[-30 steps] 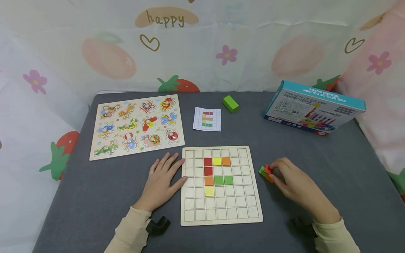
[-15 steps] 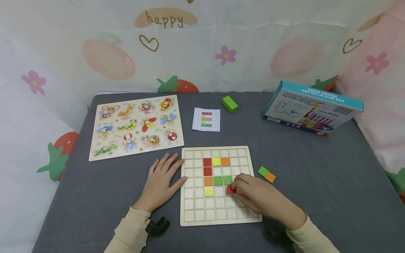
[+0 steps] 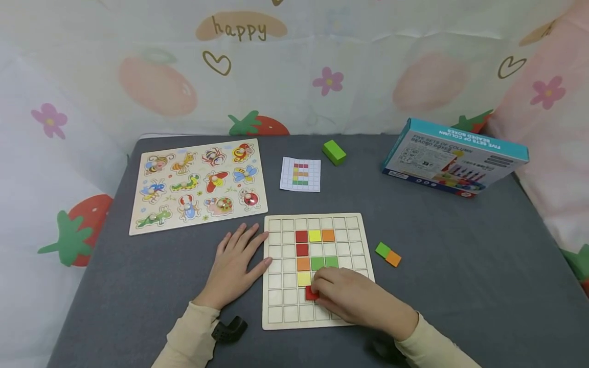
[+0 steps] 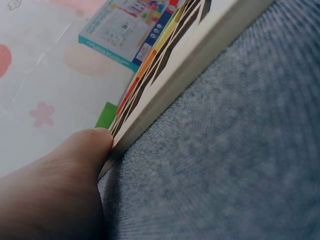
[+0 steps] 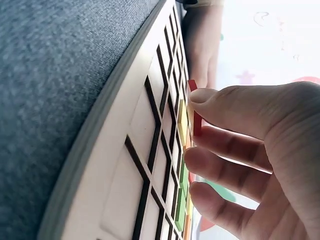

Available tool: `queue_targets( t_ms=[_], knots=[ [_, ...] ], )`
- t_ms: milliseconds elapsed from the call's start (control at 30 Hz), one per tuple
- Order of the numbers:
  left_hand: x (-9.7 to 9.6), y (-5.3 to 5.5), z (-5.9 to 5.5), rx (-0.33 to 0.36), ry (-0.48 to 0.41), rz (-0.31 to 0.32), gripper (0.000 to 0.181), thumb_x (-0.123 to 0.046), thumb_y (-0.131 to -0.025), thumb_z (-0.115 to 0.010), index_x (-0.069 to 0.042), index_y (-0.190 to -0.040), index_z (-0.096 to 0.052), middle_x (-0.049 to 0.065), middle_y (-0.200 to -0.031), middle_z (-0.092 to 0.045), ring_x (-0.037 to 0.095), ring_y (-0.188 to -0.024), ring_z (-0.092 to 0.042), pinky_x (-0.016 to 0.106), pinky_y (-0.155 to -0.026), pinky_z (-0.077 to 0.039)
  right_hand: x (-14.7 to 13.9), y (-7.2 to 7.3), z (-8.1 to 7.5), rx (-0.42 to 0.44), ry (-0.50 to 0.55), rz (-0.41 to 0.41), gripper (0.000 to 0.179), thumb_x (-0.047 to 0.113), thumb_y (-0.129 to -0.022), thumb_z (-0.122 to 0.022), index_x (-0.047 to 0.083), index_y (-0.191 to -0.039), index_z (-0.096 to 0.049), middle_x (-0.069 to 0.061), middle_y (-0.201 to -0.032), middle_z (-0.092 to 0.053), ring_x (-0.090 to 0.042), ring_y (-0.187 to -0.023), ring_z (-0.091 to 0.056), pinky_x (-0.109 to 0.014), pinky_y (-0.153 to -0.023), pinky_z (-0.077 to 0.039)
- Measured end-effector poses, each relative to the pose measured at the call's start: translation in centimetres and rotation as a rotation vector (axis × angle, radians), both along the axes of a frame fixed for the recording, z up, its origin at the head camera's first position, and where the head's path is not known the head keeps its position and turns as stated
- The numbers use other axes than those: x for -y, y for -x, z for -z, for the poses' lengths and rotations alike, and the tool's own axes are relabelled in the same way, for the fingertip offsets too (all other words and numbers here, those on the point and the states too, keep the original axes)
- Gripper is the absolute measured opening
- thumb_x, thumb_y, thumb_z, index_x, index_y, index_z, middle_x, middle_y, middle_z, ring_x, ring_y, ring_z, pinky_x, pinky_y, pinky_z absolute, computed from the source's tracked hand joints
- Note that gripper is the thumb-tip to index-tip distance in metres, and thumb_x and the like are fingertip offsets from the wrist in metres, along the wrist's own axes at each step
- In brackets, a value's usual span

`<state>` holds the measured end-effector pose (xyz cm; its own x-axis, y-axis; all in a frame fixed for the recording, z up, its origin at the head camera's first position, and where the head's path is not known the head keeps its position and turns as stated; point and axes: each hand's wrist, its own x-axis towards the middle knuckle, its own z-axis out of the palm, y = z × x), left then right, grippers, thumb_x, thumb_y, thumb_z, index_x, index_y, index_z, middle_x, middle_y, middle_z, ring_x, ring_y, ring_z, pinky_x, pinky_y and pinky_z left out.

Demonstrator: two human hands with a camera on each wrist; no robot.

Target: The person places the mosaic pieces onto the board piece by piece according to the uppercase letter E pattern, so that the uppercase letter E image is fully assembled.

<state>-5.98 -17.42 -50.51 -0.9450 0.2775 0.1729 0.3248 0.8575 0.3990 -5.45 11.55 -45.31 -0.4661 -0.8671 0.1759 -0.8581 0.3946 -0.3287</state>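
Note:
A wooden grid board lies on the grey table, with red, yellow, orange and green tiles set in its squares. My right hand pinches a red tile just below the yellow tile in the board's third column; the right wrist view shows the red tile held on edge between thumb and fingers above the board. My left hand lies flat on the table, its fingertips touching the board's left edge. A green tile and an orange tile lie right of the board.
A pattern card lies behind the board, with a green block beyond it. An insect peg puzzle sits at the back left, a blue box at the back right. A black strap piece is by my left sleeve.
My right hand picked a red tile from the small pile right of the board and carried it leftward over the board to below the yellow tile. The left hand stayed put.

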Motion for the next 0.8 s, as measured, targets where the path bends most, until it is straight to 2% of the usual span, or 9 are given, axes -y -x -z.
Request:
queue_targets(
  t_ms=[367,800],
  knots=[
    [0.0,0.0,0.1,0.005,0.004,-0.006,0.060,-0.050,-0.093,-0.054,-0.023,-0.145,-0.044,0.005,-0.154,-0.035,0.028,-0.145,-0.021,0.053,-0.117,-0.012,1.0,0.1,-0.2,-0.021,-0.094,-0.008,0.010,0.023,-0.090,-0.068,0.018,-0.096,-0.062,0.007,-0.096,-0.058,-0.008,-0.082,-0.054,-0.022,-0.078,-0.050],
    [0.0,0.0,-0.1,0.006,0.010,-0.008,0.059,-0.050,-0.093,-0.055,-0.023,-0.145,-0.044,0.005,-0.153,-0.035,0.028,-0.145,-0.021,0.053,-0.117,-0.013,1.5,0.1,0.0,-0.020,-0.142,-0.003,0.012,0.028,-0.090,-0.068,0.019,-0.097,-0.063,0.007,-0.097,-0.057,-0.008,-0.079,-0.051,-0.022,-0.074,-0.049]
  ],
)
